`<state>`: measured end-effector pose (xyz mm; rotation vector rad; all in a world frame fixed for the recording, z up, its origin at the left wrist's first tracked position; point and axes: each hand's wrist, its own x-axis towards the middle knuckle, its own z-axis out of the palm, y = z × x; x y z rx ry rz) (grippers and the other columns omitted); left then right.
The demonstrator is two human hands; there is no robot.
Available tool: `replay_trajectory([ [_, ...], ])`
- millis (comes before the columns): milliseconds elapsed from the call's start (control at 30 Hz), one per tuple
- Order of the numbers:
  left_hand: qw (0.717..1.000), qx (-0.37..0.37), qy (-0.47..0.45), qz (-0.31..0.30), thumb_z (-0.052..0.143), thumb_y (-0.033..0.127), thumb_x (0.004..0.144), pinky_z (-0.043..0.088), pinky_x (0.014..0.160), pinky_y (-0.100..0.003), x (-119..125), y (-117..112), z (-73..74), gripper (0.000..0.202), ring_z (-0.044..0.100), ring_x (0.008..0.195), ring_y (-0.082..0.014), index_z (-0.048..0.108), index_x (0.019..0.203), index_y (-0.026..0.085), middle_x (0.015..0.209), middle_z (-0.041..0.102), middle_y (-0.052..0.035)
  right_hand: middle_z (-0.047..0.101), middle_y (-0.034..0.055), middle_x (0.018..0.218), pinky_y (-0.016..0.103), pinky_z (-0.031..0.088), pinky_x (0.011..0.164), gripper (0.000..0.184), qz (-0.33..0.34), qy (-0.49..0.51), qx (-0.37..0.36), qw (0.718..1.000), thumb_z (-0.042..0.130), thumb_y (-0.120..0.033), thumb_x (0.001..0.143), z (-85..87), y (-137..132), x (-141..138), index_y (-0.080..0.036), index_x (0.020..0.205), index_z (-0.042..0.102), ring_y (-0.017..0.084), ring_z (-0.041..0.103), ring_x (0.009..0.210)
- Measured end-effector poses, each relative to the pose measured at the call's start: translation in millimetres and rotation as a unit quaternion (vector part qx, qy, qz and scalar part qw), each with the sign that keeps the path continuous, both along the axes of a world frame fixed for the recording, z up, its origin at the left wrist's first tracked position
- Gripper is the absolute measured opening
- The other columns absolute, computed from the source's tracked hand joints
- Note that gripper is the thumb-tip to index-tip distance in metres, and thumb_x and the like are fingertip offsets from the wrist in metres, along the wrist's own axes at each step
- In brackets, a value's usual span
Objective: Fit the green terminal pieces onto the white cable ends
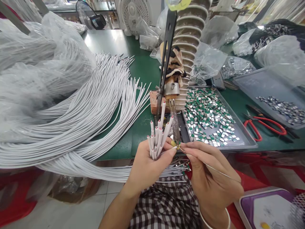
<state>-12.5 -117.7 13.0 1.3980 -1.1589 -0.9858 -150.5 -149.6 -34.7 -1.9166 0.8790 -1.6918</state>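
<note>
My left hand point(144, 167) is closed around a bunch of white cables point(157, 140) whose stripped ends show red cores pointing up. One cable end sticks out between its thumb and index finger, by a tiny green circuit board point(178, 144). A soldering iron point(175, 125), clamped in a stand, comes down tip first to that spot. My right hand point(212, 173) pinches a thin solder wire point(220, 172), which trails back over the fingers. Its fingertips are close to the iron's tip. Whether the solder touches the board is too small to tell.
White cables point(95, 105) are heaped at left. A grey tray point(243, 141) of small circuit boards stands right of the iron, with red-handled pliers point(269, 122) beyond. A ribbed duct point(190, 35) rises behind the iron. Another tray point(262, 79) holds metal parts.
</note>
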Motion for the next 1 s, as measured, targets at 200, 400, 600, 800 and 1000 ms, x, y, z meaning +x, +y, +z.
replay_trajectory([
  [200, 1.0, 0.008, 0.009, -0.015, 0.061, 0.017, 0.085, 0.048, 0.079, -0.01, 3.8, 6.0, -5.3, 0.019, 0.059, 0.082, -0.0034, 0.06, 0.067, 0.011, 0.082, 0.062, -0.0011, 0.069, 0.0033, 0.098, 0.023, 0.059, 0.083, 0.028, 0.039, -0.012, 0.032, 0.999, 0.06, 0.003, 0.078, 1.7, 2.9, -4.6, -0.016, 0.098, 0.067, 0.009, 0.068, 0.094],
  [400, 0.998, 0.036, -0.056, -0.007, 0.06, 0.02, 0.085, 0.047, 0.072, -0.014, 0.8, 12.0, -9.1, 0.017, 0.058, 0.077, -0.0054, 0.06, 0.07, 0.011, 0.082, 0.062, -0.0026, 0.068, -0.0031, 0.09, 0.008, 0.053, 0.083, 0.028, 0.015, 0.046, 0.1, 0.994, 0.054, 0.0, 0.085, -0.9, 3.6, -1.3, -0.019, 0.104, 0.064, 0.0, 0.065, 0.083],
  [600, 0.995, 0.076, -0.048, -0.051, 0.057, 0.034, 0.091, 0.048, 0.085, -0.017, 9.1, 23.0, -17.6, 0.025, 0.063, 0.097, -0.0107, 0.071, 0.082, 0.015, 0.094, 0.069, -0.0051, 0.062, -0.0034, 0.084, 0.013, 0.051, 0.073, 0.019, 0.076, -0.004, 0.185, 0.98, 0.063, -0.003, 0.079, -3.9, 5.5, -12.7, -0.019, 0.089, 0.06, 0.002, 0.06, 0.08],
  [800, 0.99, 0.123, -0.025, -0.063, 0.055, 0.038, 0.091, 0.042, 0.062, -0.017, 11.4, 32.3, -22.3, 0.033, 0.052, 0.067, -0.0061, 0.071, 0.079, 0.011, 0.089, 0.066, -0.0071, 0.06, -0.0003, 0.083, 0.015, 0.046, 0.075, 0.013, 0.122, 0.078, 0.118, 0.982, 0.048, -0.011, 0.093, 6.2, 6.3, -18.9, -0.016, 0.089, 0.06, 0.002, 0.055, 0.082],
  [1000, 0.982, 0.116, -0.082, -0.127, 0.05, 0.034, 0.095, 0.04, 0.069, -0.019, 8.8, 40.1, -21.8, 0.026, 0.049, 0.073, -0.008, 0.065, 0.09, 0.013, 0.086, 0.058, -0.0055, 0.066, 0.0001, 0.084, 0.019, 0.051, 0.073, 0.01, 0.165, 0.08, 0.078, 0.98, 0.062, -0.006, 0.082, 8.4, 8.1, -6.9, -0.015, 0.086, 0.064, 0.005, 0.056, 0.081],
])
